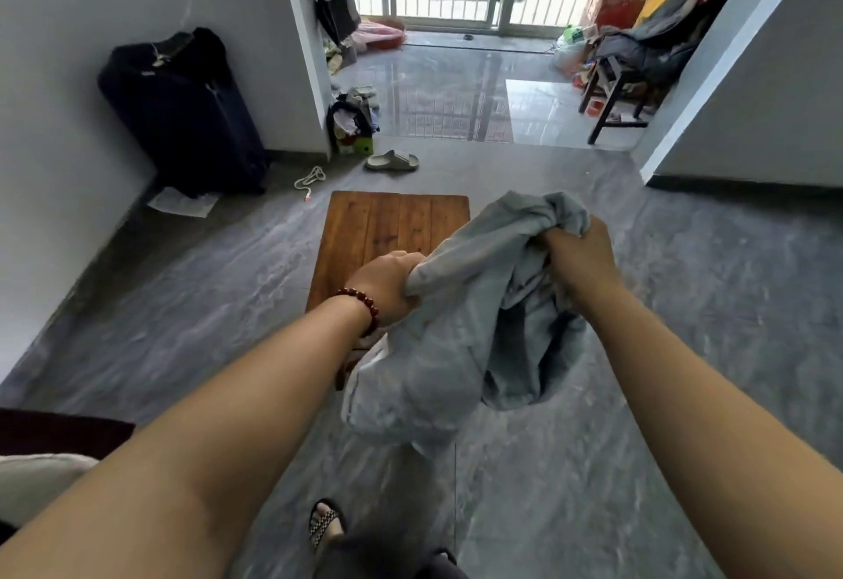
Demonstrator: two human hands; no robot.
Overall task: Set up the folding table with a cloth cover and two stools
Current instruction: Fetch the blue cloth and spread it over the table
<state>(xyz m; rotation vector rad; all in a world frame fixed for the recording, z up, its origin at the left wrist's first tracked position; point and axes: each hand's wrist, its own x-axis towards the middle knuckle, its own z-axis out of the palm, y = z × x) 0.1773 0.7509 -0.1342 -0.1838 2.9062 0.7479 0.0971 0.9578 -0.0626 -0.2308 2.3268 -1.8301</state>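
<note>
While the wooden table (pixel 392 232) stands below, both hands (left (pixel 387 289), right (pixel 579 254)) clutch the bunched grey cloth (pixel 456 332).

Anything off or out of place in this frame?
Grey cloth hangs bunched between left hand and right hand, not spread over the wooden table. One slipper and a white cord lie loose on the floor beyond it.

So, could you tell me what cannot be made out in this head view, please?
Head view only:
Table legs: mostly hidden under its own top; its near end is covered by the cloth and left grip.
Cloth's full size and shape: bunched between left and right grip.
Stools: none identifiable; the dark seat far right is half buried under clothes.
</note>
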